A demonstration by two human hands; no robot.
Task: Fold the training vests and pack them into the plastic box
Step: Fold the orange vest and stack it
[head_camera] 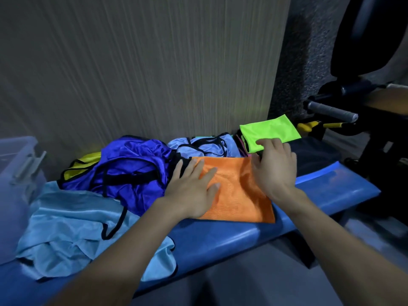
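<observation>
Bench: 1 blue bench [331, 186], everything sits on it.
Folded vests: 2 — orange vest [238, 195] mid-bench, green vest [270, 129] behind it.
Loose vests: at least 4, heaped left of orange.
Left hand [194, 191]: flat on orange, fingers spread.
Right hand [273, 166]: fingertips curled on green's edge.
Plastic box [17, 173]: 1, far left.

Blue bench [242, 239], wood-grain wall [154, 62], black gym machine [364, 96]

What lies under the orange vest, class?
The orange vest lies folded flat on the blue bench, with the left hand pressing on it. Its far left corner meets the dark blue vest. Whether anything lies beneath it cannot be seen.
</observation>
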